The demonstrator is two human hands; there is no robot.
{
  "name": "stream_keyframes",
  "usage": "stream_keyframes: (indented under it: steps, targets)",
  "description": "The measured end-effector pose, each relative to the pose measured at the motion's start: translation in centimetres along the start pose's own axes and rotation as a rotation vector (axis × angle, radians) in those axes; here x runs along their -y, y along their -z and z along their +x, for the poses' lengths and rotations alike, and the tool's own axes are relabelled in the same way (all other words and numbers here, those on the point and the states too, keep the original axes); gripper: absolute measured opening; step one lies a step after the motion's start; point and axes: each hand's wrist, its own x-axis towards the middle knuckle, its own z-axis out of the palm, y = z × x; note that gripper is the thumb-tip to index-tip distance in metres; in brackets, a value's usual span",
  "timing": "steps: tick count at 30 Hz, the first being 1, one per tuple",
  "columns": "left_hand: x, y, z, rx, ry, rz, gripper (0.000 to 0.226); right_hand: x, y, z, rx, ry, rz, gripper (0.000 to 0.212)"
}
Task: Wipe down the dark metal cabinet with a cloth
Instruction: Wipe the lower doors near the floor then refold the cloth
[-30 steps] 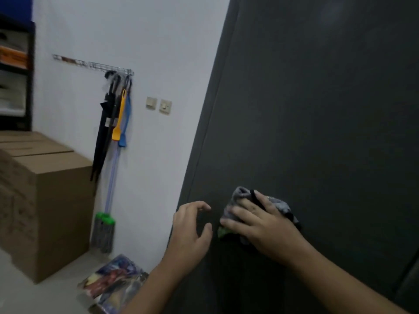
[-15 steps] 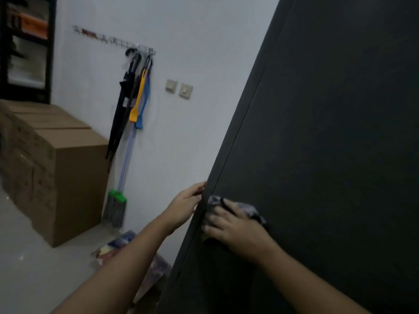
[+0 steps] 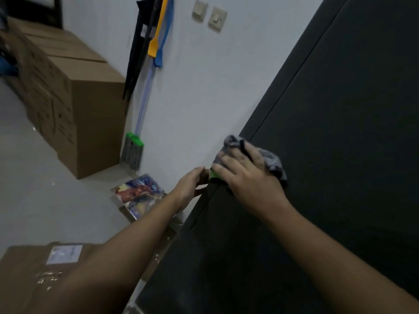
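The dark metal cabinet fills the right half of the view, its flat face running up to the right. My right hand presses a crumpled grey cloth with a green patch flat against the cabinet face, right by its left edge. The fingers lie spread over the cloth. My left hand rests on the cabinet's left edge just beside the cloth, fingertips hidden behind the edge.
A white wall with two switches stands left of the cabinet. Umbrellas and a green-headed mop hang against it. Stacked cardboard boxes stand at left, a colourful printed sheet lies on the floor, and another box sits at bottom left.
My right hand has slid the cloth left to the cabinet's edge. My left hand moved from open air onto that edge. The view has tilted downward.
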Motion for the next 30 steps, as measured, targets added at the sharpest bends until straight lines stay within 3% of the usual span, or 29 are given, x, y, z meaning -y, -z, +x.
stream_keyframes:
  steps: [7,13,17,22,30]
  targets:
    - [1.6,2.1,0.7,-0.001,0.061,0.007,0.047,7.7,-5.3,-1.8,0.337,0.306,0.084,0.066]
    - [-1.0,0.4,-0.8,0.064,-0.086,0.232,0.043,8.3,-5.8,-1.6,0.363,0.336,0.087,0.052]
    - [-5.3,-2.0,-2.3,0.039,-0.278,0.191,0.039,3.3,-2.7,-2.4,0.193,0.198,0.094,0.046]
    - [-13.0,-7.3,-4.7,0.105,-0.500,0.189,0.037,-6.7,4.0,-1.0,-0.064,0.023,-0.067,0.043]
    - [-19.3,-12.0,-7.2,0.093,-0.642,0.216,0.035,-17.1,11.9,2.2,-0.406,-0.298,-0.160,0.033]
